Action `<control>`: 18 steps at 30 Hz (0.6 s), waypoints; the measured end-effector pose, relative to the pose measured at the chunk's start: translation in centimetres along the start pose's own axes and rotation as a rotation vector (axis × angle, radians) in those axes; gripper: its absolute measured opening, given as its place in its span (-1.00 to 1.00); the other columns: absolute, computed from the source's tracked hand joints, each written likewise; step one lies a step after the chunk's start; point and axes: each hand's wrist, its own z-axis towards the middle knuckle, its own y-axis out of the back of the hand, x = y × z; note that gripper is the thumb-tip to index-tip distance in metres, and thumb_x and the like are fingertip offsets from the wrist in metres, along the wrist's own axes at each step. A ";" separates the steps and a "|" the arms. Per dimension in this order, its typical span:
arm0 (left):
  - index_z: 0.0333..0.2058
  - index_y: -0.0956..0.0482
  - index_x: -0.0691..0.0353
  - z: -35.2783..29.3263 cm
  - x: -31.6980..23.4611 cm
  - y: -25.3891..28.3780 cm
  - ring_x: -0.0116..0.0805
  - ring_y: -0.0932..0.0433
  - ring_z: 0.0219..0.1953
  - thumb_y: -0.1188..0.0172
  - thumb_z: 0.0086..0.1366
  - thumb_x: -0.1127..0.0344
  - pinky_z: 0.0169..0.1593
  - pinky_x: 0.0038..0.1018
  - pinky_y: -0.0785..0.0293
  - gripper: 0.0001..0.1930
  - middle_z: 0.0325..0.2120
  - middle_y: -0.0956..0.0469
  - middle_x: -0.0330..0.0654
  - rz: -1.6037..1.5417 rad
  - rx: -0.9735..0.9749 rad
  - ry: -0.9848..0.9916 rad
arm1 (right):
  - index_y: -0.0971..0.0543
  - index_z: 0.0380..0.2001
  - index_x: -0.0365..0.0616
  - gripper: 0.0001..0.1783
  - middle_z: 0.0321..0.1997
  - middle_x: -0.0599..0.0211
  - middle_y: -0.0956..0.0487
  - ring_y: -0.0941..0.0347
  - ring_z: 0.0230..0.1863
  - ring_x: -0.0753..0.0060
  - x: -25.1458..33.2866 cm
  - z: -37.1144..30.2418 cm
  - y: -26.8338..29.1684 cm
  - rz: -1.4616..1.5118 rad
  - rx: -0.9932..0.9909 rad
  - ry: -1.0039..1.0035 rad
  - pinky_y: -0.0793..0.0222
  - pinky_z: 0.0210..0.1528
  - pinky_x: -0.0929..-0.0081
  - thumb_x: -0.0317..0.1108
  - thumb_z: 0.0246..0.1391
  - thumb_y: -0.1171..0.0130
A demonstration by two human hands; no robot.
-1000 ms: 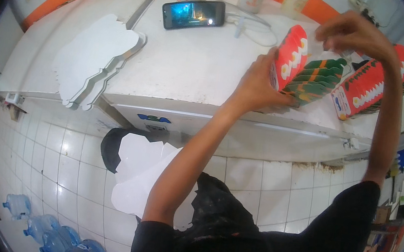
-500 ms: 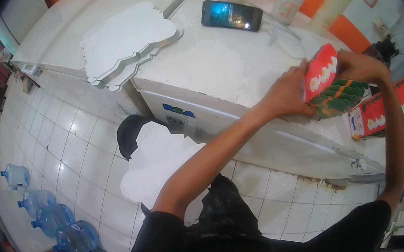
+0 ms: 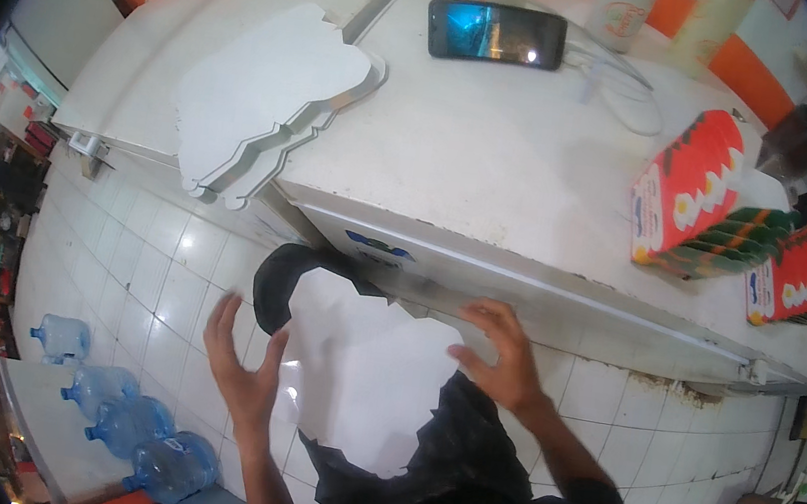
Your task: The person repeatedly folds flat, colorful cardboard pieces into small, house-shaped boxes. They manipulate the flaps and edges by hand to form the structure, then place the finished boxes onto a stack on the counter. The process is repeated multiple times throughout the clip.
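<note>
Left hand (image 3: 247, 374), right hand (image 3: 507, 366) flank white cutout (image 3: 369, 369); red pack (image 3: 701, 168): blue label (image 3: 645, 217).

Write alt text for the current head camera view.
Open left hand and right hand flank a jagged-edged white sheet. Beyond, a lit smartphone, white cutouts and two red-and-green card bundles rest on white chest freezers.

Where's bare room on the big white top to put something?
The middle of the white top is bare, between the white cutouts, phone and red stacks. It's crowded along the back, by the containers, and at the right.
</note>
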 end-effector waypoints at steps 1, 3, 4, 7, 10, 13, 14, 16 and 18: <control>0.01 -0.47 0.30 -1.7 2.4 0.6 -0.02 -0.43 0.05 -0.41 -0.05 0.39 0.14 -0.22 -0.32 -0.43 0.04 -0.45 0.01 -0.011 0.101 0.193 | -0.50 0.00 -0.13 -0.46 0.06 0.17 -0.47 -0.46 -0.03 0.15 -0.3 -0.1 -1.7 -0.033 -0.033 -0.031 -0.40 -0.01 0.35 -0.31 -0.10 -0.41; -0.01 -0.46 0.35 -5.6 5.9 0.6 -0.06 -0.45 0.02 -0.41 -0.06 0.35 0.12 -0.23 -0.34 -0.41 -0.02 -0.48 0.05 -0.072 0.315 0.456 | -0.41 0.11 -0.11 -0.35 0.15 0.15 -0.39 -0.39 0.12 0.16 -1.3 0.0 -4.4 0.016 -0.014 -0.133 -0.32 0.13 0.38 -0.33 -0.08 -0.40; -0.01 -0.46 0.39 -6.9 7.1 0.2 -0.09 -0.47 0.00 -0.41 -0.06 0.33 0.09 -0.25 -0.36 -0.40 -0.06 -0.50 0.06 -0.122 0.428 0.521 | -0.42 0.09 -0.12 -0.37 0.13 0.14 -0.41 -0.40 0.12 0.18 -1.5 0.5 -5.0 0.100 0.030 -0.154 -0.32 0.12 0.39 -0.33 -0.08 -0.40; -0.09 -0.46 0.48 -8.0 4.7 -1.2 -0.29 -0.55 -0.24 -0.37 -0.01 0.36 -0.15 -0.40 -0.49 -0.49 -0.27 -0.57 0.04 -0.254 0.332 0.718 | -0.46 0.03 -0.16 -0.42 0.05 0.13 -0.48 -0.44 0.07 0.26 -2.0 2.4 -5.7 0.260 0.118 -0.188 -0.34 0.10 0.43 -0.33 -0.10 -0.42; -0.12 -0.47 0.49 -8.4 5.7 -1.2 -0.29 -0.55 -0.27 -0.34 0.01 0.38 -0.19 -0.43 -0.49 -0.54 -0.28 -0.57 0.05 -0.263 0.287 0.707 | -0.51 -0.05 -0.19 -0.49 -0.09 0.17 -0.58 -0.51 -0.05 0.32 -2.0 4.5 -5.3 0.297 0.121 -0.221 -0.36 0.05 0.46 -0.34 -0.10 -0.43; -0.13 -0.48 0.50 -8.6 5.1 -1.4 -0.28 -0.54 -0.25 -0.31 0.05 0.40 -0.16 -0.42 -0.48 -0.59 -0.28 -0.56 0.03 -0.254 0.248 0.662 | -0.56 -0.17 -0.22 -0.59 -0.20 0.23 -0.62 -0.54 -0.15 0.37 -1.3 5.4 -4.7 0.344 0.133 -0.347 -0.37 0.01 0.46 -0.34 -0.10 -0.43; -0.14 -0.48 0.50 -8.8 5.7 -1.5 -0.28 -0.54 -0.24 -0.30 0.06 0.40 -0.14 -0.43 -0.48 -0.60 -0.27 -0.56 0.03 -0.299 0.248 0.677 | -0.57 -0.21 -0.23 -0.62 -0.21 0.24 -0.62 -0.54 -0.17 0.38 -1.4 5.4 -4.6 0.324 0.127 -0.373 -0.37 0.01 0.45 -0.33 -0.10 -0.43; -0.14 -0.49 0.50 -9.3 6.9 -1.6 -0.28 -0.53 -0.23 -0.28 0.07 0.41 -0.12 -0.44 -0.46 -0.62 -0.27 -0.56 0.03 -0.383 0.247 0.713 | -0.60 -0.29 -0.24 -0.68 -0.25 0.26 -0.62 -0.54 -0.21 0.37 -1.4 5.4 -4.3 0.274 0.133 -0.413 -0.37 -0.01 0.45 -0.32 -0.10 -0.44; -0.14 -0.49 0.50 -9.6 7.2 -1.7 -0.28 -0.52 -0.21 -0.25 0.10 0.42 -0.10 -0.44 -0.45 -0.64 -0.26 -0.56 0.04 -0.414 0.235 0.707 | -0.62 -0.37 -0.24 -0.72 -0.29 0.26 -0.62 -0.53 -0.25 0.36 -1.0 5.5 -3.5 0.210 0.151 -0.438 -0.37 -0.04 0.46 -0.30 -0.11 -0.44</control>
